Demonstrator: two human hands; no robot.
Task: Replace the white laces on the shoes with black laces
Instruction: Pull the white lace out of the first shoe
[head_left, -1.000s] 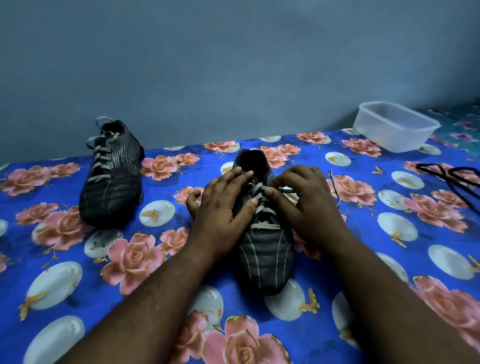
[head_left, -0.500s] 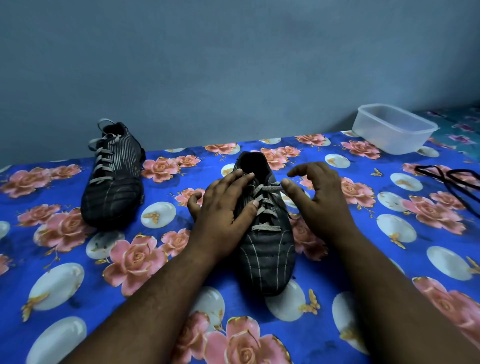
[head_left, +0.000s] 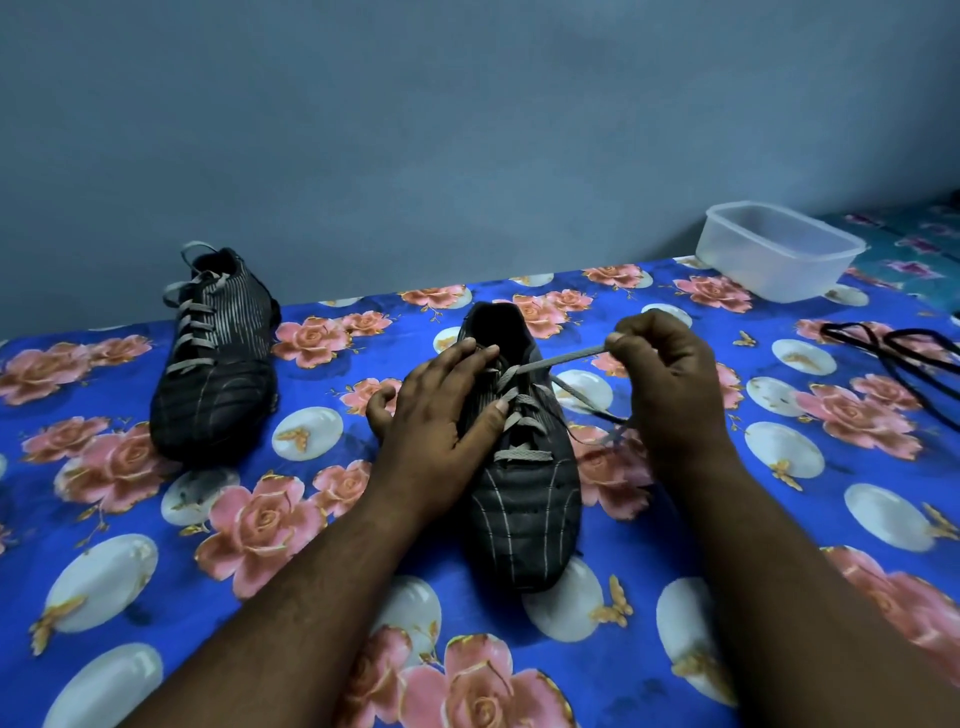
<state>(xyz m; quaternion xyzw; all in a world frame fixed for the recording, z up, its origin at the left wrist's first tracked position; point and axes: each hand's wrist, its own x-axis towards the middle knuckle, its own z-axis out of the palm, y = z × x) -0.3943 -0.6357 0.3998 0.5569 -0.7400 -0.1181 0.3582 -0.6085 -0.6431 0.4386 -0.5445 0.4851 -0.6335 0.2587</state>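
Head view: near shoe (head_left: 524, 499) at centre of the floral cloth (head_left: 104, 519), steadied under the flat, straight-fingered left hand (head_left: 441, 410); right hand (head_left: 670, 384) pinches its white lace (head_left: 561, 361), drawn taut rightward. Step judged: unlacing the top eyelets; next calls for pulling lower crossings free. Second shoe (head_left: 215, 358) far left, fully laced; black laces (head_left: 893, 348) far right.

At frame centre, a dark striped shoe (head_left: 524, 499) lies on a blue floral cloth (head_left: 130, 597); the left hand (head_left: 441, 415) rests flat on its left side, fingers straight, fingertips at the lacing. The right hand (head_left: 670, 384), right of centre, pinches one end of the white lace (head_left: 563, 359), drawn taut from the upper eyelets. A second laced shoe (head_left: 215, 364) lies at centre left, a clear plastic container (head_left: 774, 260) at upper right, and black laces (head_left: 893, 353) at the right edge.
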